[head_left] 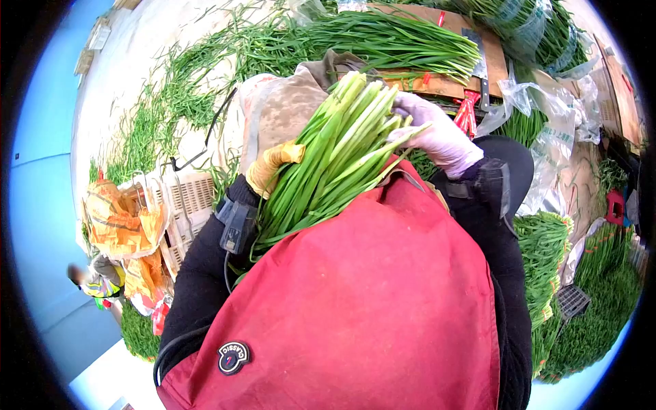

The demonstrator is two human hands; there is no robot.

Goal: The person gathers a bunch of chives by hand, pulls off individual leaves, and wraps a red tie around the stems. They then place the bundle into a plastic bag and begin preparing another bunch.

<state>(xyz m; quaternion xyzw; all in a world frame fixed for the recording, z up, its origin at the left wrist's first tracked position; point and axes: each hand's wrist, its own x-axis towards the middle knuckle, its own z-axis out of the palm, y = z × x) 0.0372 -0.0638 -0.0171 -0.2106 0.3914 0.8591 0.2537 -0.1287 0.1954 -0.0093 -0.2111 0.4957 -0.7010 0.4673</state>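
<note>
A thick bunch of green stalks [328, 150] with pale ends lies against the front of a red apron [369, 294]. My left hand [273, 167], in a yellow glove, is closed round the bunch's left side; part of its fingers is behind the leaves. On the other side my right hand [434, 133], in a pale lilac glove, has its fingers closed on pale stalks near the cut ends. Beyond the hands, more cut stalks [410, 44] lie on a brown board [447, 85], beside a knife with a dark handle [484, 92].
Loose leaves [198, 82] are strewn over the floor ahead. A white plastic crate [188, 198] and an orange bag [123, 219] stand at left. Clear plastic [553, 150] and stacked green bundles [543, 253] are at right. Another person [106, 277] is at far left.
</note>
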